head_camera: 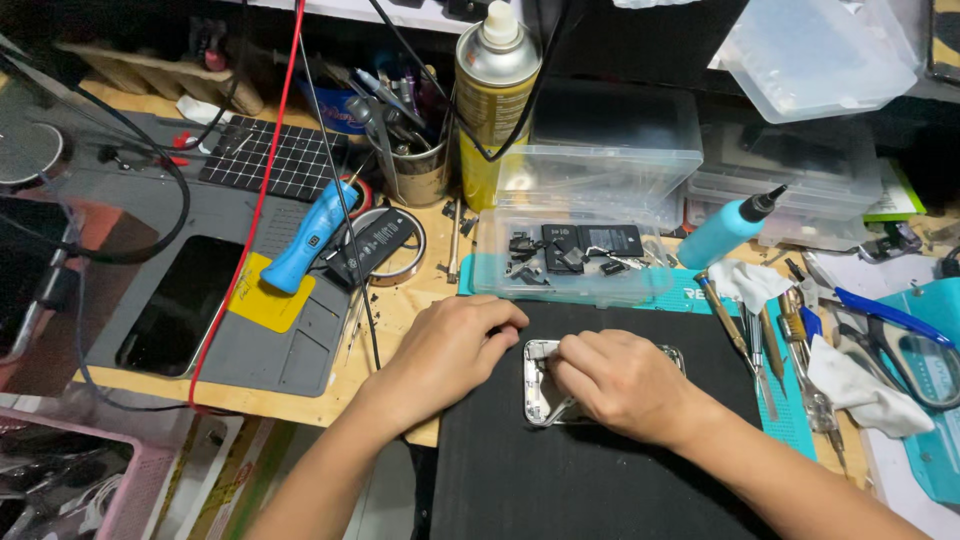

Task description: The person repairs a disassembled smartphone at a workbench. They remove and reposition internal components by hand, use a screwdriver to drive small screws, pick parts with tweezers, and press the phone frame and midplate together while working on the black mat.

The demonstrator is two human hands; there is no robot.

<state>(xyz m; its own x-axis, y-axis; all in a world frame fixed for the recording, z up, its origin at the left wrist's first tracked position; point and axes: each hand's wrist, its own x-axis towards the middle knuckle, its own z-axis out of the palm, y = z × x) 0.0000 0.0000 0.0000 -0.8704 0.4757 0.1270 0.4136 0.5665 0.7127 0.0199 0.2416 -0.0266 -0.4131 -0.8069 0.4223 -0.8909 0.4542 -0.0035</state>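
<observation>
While the silver phone frame [541,385] lay on the black mat [600,470] of the counter, the left hand [450,345], half curled, steadied its upper edge. The right hand [620,385] was closed over it, seemingly pinching a small part; I judged slow, gentle pressure was best here.

I see a dark phone screen [180,303] lying face up on the grey mat [290,355], left of the worktop. Yellow spray can [493,100] at the back centre, label printed in dark text, white cap. Clear plastic parts box [572,260] in front of it, small black components inside. More clear lidded boxes [770,180] stacked back right. Teal squeeze bottle [728,230] lying tilted beside them, unlabelled as far as I can tell.
</observation>
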